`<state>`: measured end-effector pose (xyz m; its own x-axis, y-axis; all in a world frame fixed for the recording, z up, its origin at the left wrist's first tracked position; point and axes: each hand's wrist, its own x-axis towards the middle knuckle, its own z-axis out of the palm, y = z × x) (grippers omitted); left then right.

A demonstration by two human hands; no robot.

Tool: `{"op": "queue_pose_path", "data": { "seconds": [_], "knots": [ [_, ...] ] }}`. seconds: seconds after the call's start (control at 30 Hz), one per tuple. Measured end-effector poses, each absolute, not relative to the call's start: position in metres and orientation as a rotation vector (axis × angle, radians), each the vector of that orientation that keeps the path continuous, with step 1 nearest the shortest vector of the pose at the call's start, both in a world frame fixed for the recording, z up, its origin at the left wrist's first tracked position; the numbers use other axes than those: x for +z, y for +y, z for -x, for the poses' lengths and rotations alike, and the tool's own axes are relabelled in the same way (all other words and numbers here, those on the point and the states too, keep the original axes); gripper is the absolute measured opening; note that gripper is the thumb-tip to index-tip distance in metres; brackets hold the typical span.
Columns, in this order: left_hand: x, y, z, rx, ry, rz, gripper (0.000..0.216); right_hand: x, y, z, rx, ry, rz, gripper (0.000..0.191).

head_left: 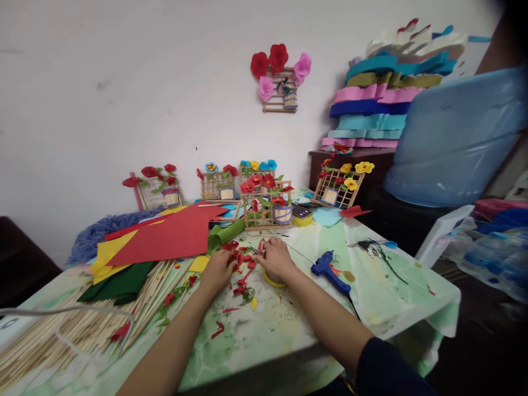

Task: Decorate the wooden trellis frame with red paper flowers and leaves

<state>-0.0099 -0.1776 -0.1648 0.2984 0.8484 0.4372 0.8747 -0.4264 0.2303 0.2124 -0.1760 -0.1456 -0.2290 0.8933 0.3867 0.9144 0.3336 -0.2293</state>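
My left hand (218,269) is at the middle of the table, its fingers curled over small red paper pieces (241,258). Just to its right, my right hand (277,257) is closed around what look like scissors (257,252); only narrow grey blades show, pointing left toward the scraps. Fingers cover the handles. Beneath that hand sits a yellow ring-shaped thing (273,279), partly hidden by my wrist. More red flower-like scraps (240,287) and a small yellow petal (254,303) lie between my forearms.
A blue glue gun (332,270) lies to the right, its cord trailing. Lattice frames with paper flowers (268,203) stand along the back. Red sheets (165,236), a green roll (225,235) and wooden sticks (82,324) cover the left. A large blue water bottle (454,137) stands beyond.
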Motion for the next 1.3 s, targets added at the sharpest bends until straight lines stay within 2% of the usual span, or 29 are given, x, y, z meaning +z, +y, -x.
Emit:
{"op": "queue_pose_path", "data": {
  "seconds": [0.17, 0.27, 0.57, 0.77, 1.03, 1.17, 1.3],
  "knots": [
    [-0.170, -0.165, 0.022, -0.716, -1.798, 2.431, 0.020, -0.152, -0.177, -0.211, 0.017, -2.259, 1.655, 0.072],
    [-0.168, -0.164, 0.024, -0.693, -1.838, 2.416, 0.017, -0.154, -0.177, -0.210, 0.016, -2.305, 1.655, 0.077],
    [-0.160, -0.164, 0.041, -0.697, -1.756, 2.321, 0.024, -0.150, -0.176, -0.206, 0.129, -2.290, 1.637, 0.038],
    [-0.157, -0.169, 0.041, -0.811, -1.690, 2.239, 0.037, -0.151, -0.174, -0.206, 0.140, -2.268, 1.605, 0.032],
    [-0.158, -0.173, 0.029, -0.983, -1.550, 2.333, 0.035, -0.149, -0.171, -0.208, 0.140, -2.213, 1.626, 0.025],
    [-0.155, -0.182, 0.017, -0.879, -1.494, 2.534, 0.034, -0.147, -0.170, -0.209, 0.126, -2.188, 1.606, 0.018],
    [-0.149, -0.194, 0.005, -0.625, -1.357, 2.765, 0.035, -0.148, -0.170, -0.207, 0.125, -2.202, 1.554, 0.015]
  ]
}}
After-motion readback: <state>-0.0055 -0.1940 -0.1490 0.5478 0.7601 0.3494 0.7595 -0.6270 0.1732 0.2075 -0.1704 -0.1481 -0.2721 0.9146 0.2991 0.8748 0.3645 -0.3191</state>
